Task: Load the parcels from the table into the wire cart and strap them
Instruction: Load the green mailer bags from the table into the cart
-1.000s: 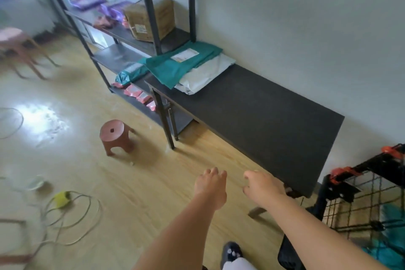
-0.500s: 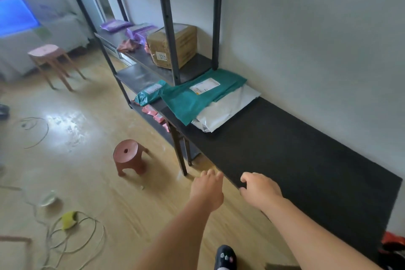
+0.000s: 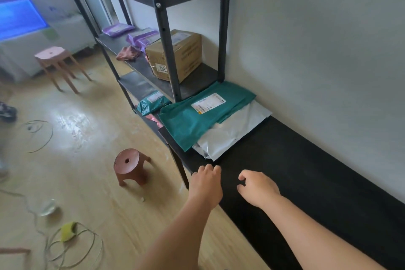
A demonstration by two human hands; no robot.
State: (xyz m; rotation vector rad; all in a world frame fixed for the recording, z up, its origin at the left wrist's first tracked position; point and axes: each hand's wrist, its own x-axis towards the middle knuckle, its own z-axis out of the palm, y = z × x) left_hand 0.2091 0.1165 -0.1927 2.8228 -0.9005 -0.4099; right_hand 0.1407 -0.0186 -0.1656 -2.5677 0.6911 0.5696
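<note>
A teal parcel bag [image 3: 197,118] with a white label lies at the far end of the long black table [image 3: 306,177], on top of a silvery-white parcel bag [image 3: 232,133]. My left hand [image 3: 206,184] reaches out over the table's front edge, a short way before the white bag, fingers loosely curled and holding nothing. My right hand [image 3: 258,188] hovers over the table beside it, fingers loosely bent, also holding nothing. The wire cart is out of view.
A black metal shelf rack [image 3: 162,35] stands past the table with a cardboard box [image 3: 175,55], purple bags [image 3: 140,36] and a small teal parcel [image 3: 153,103]. A low brown stool [image 3: 129,165] stands left of the table. Cables [image 3: 65,241] lie on the floor.
I have moved along the table toward the parcels; the wire cart has left the view. Both hands have advanced from beside the table to over its front edge.
</note>
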